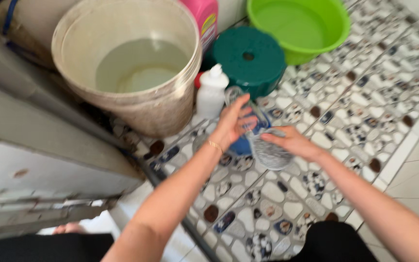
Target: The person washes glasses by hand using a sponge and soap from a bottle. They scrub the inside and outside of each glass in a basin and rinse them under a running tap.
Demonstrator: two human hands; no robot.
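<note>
Left hand (233, 123) gripping a blue container (248, 138) at frame centre, right hand (292, 143) closing on a ribbed clear glass (269, 153), white bottle (211, 92) standing just behind, water-filled bucket (127, 63) sitting upper left

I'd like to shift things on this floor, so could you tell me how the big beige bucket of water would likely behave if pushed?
The beige bucket looks roughly half full of water, so it is probably heavy and would resist sliding on the patterned tile floor. A hard shove would likely slosh the water. Its wide body suggests it is unlikely to tip.
</note>
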